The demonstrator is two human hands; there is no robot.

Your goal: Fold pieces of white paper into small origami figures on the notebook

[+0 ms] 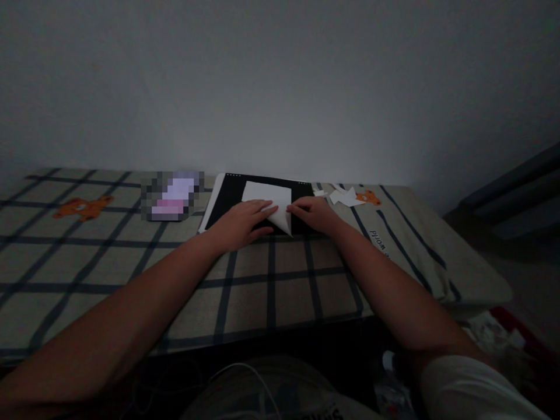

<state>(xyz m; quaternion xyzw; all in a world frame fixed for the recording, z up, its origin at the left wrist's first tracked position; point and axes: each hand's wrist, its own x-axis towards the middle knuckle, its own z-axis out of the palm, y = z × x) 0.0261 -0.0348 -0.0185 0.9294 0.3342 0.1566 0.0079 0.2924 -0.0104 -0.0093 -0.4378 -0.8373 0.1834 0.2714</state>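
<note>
A white sheet of paper (pixel 266 195), folded to a point at its near corner, lies on a black board (pixel 227 195) on the bed. My left hand (pixel 240 223) rests flat on the paper's left side, fingers spread and pressing down. My right hand (pixel 315 213) pinches the paper's right edge near the fold. Both hands are touching the same sheet.
The bed has a checked cover (pixel 271 280) with orange bear prints (pixel 83 207). Small white paper scraps (pixel 343 195) lie right of the board. A blurred pink and white object (pixel 172 195) sits left of it. A plain wall stands behind; clutter lies on the floor at right.
</note>
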